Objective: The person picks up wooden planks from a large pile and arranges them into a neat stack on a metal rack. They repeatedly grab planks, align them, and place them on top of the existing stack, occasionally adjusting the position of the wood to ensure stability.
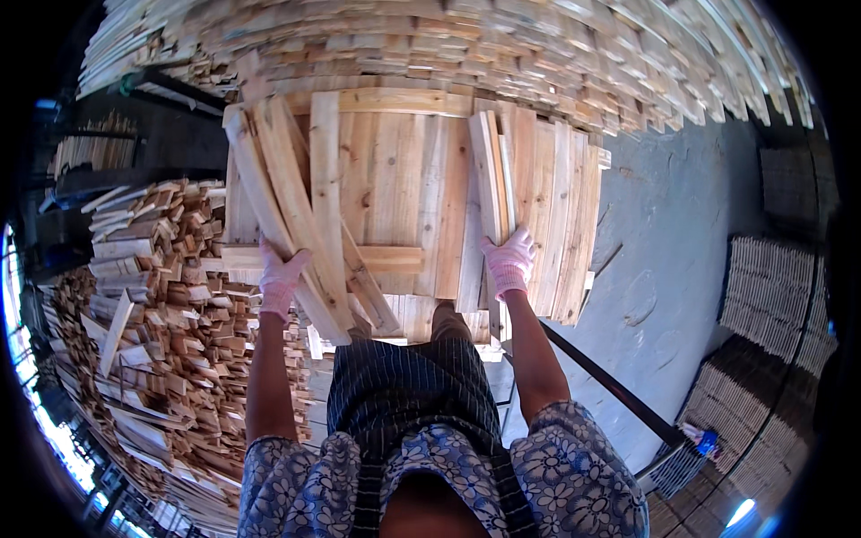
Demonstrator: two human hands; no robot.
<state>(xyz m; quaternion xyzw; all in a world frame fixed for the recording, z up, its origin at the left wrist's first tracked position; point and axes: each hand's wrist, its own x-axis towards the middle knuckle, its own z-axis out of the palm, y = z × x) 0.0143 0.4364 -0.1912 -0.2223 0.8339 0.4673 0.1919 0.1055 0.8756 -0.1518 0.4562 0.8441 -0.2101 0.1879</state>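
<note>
A work surface of wooden boards [395,170] lies before me. My left hand [282,280], in a pink glove, is closed on the near part of a long wooden plank [256,184] at the left, its thumb over the edge. A second plank [309,215] leans against that one, and a shorter slat [366,280] slants beside them. My right hand [509,261], also in a pink glove, grips the near end of a small bundle of narrow planks [491,170] further right. Its fingertips are partly hidden behind the wood.
Big stacks of planks [448,45] rise along the far side. A heap of loose wood offcuts [170,323] spreads at my left. To the right lies grey floor [668,224], with board stacks [771,296] beyond. A dark bar [619,386] runs out at lower right.
</note>
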